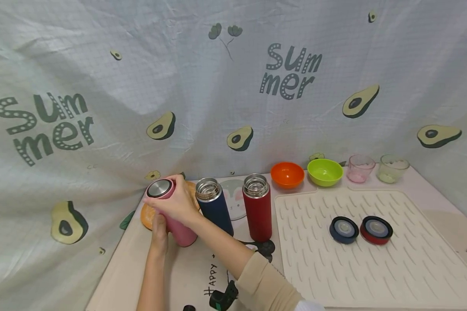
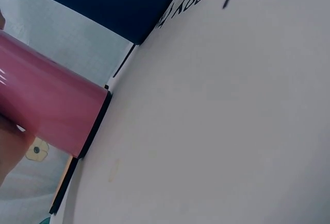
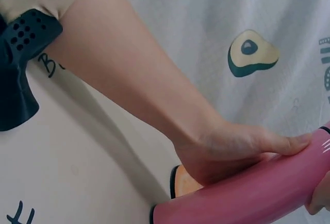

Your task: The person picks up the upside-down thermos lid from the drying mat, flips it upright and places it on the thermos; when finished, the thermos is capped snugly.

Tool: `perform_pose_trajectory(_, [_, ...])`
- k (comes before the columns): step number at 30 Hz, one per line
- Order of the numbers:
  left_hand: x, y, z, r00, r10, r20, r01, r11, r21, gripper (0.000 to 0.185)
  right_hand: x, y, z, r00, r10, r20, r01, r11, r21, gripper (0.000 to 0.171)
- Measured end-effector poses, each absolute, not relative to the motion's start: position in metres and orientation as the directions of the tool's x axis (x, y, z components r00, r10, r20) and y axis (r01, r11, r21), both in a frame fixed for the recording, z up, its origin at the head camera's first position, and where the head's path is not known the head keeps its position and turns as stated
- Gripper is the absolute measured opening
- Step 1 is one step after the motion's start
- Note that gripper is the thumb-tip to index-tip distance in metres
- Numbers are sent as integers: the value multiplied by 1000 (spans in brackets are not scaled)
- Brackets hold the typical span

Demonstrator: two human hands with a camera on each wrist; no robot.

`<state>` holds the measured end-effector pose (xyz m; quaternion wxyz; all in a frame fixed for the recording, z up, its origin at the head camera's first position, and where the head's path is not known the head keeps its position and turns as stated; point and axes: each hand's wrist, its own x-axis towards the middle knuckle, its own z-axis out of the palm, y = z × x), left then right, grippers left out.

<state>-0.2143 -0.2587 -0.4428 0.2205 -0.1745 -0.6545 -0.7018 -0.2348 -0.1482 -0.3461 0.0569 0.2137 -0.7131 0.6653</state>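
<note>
Head view | pink bottle tilted | left hand grips body | right hand clamped round lid

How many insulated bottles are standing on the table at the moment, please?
3. The pink bottle is at the left, held by both hands. The navy bottle stands beside it, lid off. The red bottle is right of that, also open. None looks hidden.

Orange bowl and green bowl stand beside two clear cups.
</note>
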Motion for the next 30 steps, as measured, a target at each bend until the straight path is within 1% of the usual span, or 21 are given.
perform_pose_trajectory(2, [-214, -259, -443, -844, -83, 530, 534, -36, 845, 44, -235, -147, -346, -904, -256, 341, -354, 2, -935, 57])
perform_pose_trajectory(6, [-213, -259, -442, -844, -79, 531, 534, -23, 845, 43, -235, -143, -346, -898, -322, 299, -283, -97, -954, 53])
perform_pose_trajectory(9, [-214, -258, -441, -835, -71, 545, 549, -43, 835, 42, -234, -144, -346, -909, -285, 303, -291, -86, -953, 57])
perform_pose_trajectory(12, [-215, -258, -443, -827, -62, 559, 562, -61, 825, 40, -234, -145, -346, -919, -234, 317, -318, -33, -947, 61])
perform_pose_trajectory(15, [-215, -257, -443, -825, -61, 562, 565, -60, 823, 40, -235, -145, -346, -916, -238, 323, -329, -13, -944, 62])
perform_pose_trajectory(19, [-214, -257, -442, -826, -59, 561, 563, -44, 825, 43, -236, -142, -346, -902, -310, 302, -295, -70, -953, 61])
perform_pose_trajectory(24, [-214, -257, -441, -826, -60, 560, 562, -31, 826, 42, -237, -142, -345, -898, -360, 253, -196, -187, -963, 58])
perform_pose_trajectory(26, [-213, -257, -441, -827, -66, 558, 561, -31, 827, 39, -236, -142, -344, -906, -349, 241, -184, -188, -965, 59])
perform_pose_trajectory(30, [-213, -256, -442, -831, -74, 552, 555, -31, 831, 36, -236, -144, -343, -918, -313, 243, -209, -140, -968, 63])
